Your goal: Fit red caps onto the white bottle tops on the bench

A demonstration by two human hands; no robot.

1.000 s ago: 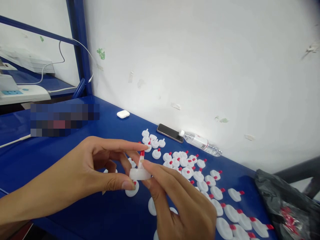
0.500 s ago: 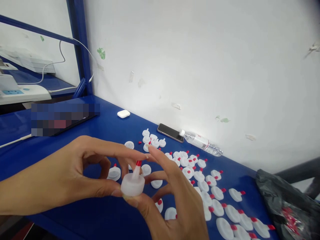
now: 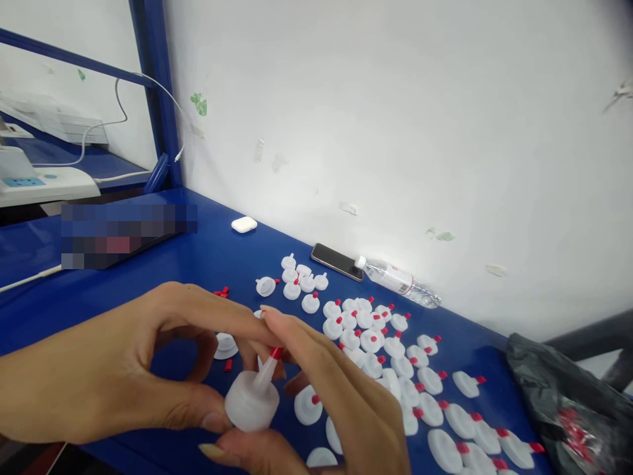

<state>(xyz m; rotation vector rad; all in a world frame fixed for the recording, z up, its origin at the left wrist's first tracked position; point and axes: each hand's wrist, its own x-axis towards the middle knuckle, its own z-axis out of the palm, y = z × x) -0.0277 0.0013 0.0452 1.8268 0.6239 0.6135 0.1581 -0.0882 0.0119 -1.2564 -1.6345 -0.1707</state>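
Observation:
A translucent white nozzle cap (image 3: 252, 401) with a red tip cover (image 3: 277, 353) is held between both hands. My left hand (image 3: 163, 369) has its thumb against the left side of the cap and its index finger stretched over the red tip. My right hand (image 3: 341, 389) has its thumb under the cap's base, while its index finger reaches over the top, touching the left fingertip. Several similar caps (image 3: 310, 303) with red tips lie on the blue table (image 3: 208, 244) behind and to the right. A few loose red tip covers (image 3: 228, 365) lie near the left fingers.
A phone (image 3: 337, 261) and a clear water bottle (image 3: 398, 282) lie along the wall. A white earbud case (image 3: 244, 225) is farther left. At the right edge sits a black plastic bag (image 3: 548, 389) with red pieces. A white power strip (image 3: 49, 187) stands at the left.
Both hands have moved slightly down and left with the cap, which now leans more to the right. My right index finger has slid left over the left index fingertip.

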